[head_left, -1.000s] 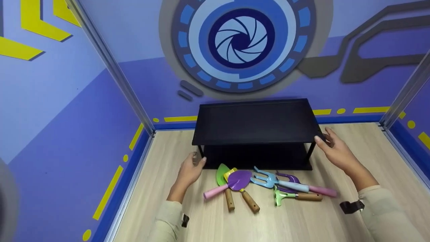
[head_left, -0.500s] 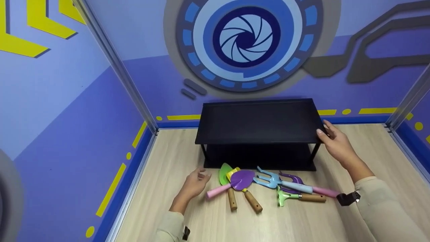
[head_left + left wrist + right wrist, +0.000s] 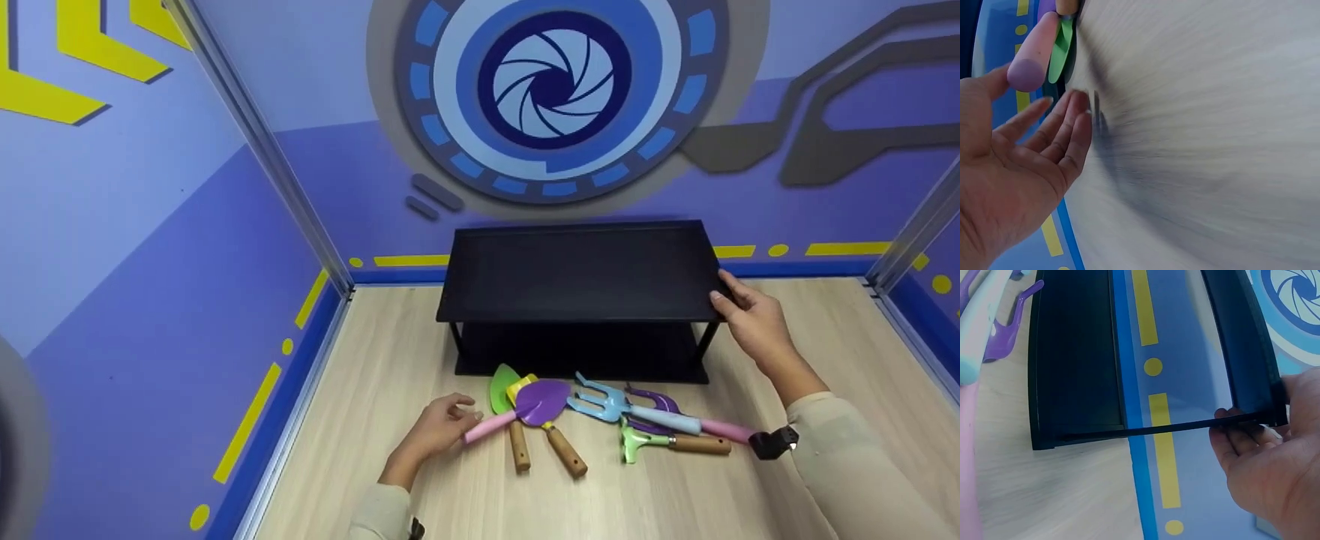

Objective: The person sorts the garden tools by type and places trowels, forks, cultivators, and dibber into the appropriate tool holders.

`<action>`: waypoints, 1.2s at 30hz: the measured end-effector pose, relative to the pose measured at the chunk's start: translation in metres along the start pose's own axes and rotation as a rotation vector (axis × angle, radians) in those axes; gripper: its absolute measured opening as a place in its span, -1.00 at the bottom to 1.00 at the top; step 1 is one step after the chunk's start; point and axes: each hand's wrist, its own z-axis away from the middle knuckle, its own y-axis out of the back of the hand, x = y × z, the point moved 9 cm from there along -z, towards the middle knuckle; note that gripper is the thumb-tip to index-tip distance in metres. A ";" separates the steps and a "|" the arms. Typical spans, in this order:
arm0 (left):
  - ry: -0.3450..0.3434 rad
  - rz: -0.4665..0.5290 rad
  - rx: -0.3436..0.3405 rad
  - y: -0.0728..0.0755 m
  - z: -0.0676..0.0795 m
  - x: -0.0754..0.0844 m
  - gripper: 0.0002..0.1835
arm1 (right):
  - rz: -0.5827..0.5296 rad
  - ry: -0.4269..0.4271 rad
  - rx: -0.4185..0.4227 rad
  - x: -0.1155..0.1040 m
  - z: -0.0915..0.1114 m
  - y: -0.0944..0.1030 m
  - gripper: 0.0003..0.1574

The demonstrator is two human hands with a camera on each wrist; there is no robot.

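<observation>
My left hand [image 3: 439, 427] is at the pink handle [image 3: 489, 427] of a purple trowel [image 3: 544, 403], fingers loosely bent and not closed round it. In the left wrist view, the handle's rounded end [image 3: 1027, 74] lies between the thumb and the spread fingers. My right hand [image 3: 759, 324] holds the right front corner of a black two-tier shelf [image 3: 585, 270], thumb on the top board. From the right wrist view, several fingers [image 3: 1224, 444] curl at the upper board's end. Under the purple trowel lie a green trowel [image 3: 501, 384] and a yellow-headed tool [image 3: 565, 450] with a wooden handle.
Right of the trowels, a light-blue hand fork [image 3: 604, 403] overlaps a purple fork [image 3: 664, 401] with a pink handle. Nearer lies a light-green tool [image 3: 634, 442] with a wooden handle. A blue printed wall [image 3: 322, 187] stands behind the shelf.
My left hand has left the shelf's left front post and come down toward the pink handle. My right hand stays at the shelf's right corner, its hold now closer on the edge.
</observation>
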 end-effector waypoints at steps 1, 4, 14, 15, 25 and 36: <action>-0.011 0.004 -0.013 -0.001 0.000 0.001 -0.49 | 0.009 0.006 0.015 0.000 0.000 0.001 -0.13; -0.013 0.026 -0.052 -0.006 -0.001 0.002 -0.55 | 0.039 0.020 0.043 0.000 0.000 0.002 -0.17; 0.000 -0.005 -0.050 -0.011 -0.011 0.008 -0.78 | 0.026 -0.036 0.012 -0.003 0.000 0.000 -0.16; -0.005 -0.021 -0.051 -0.011 -0.013 0.009 -0.78 | 0.030 -0.036 0.015 -0.003 -0.001 0.000 -0.16; 0.001 -0.008 -0.264 -0.031 -0.023 0.019 -0.70 | 0.017 -0.030 0.014 -0.001 -0.002 0.001 -0.14; 0.034 -0.008 -0.304 -0.042 -0.030 0.026 -0.69 | -0.044 -0.049 0.018 0.005 -0.001 -0.002 -0.15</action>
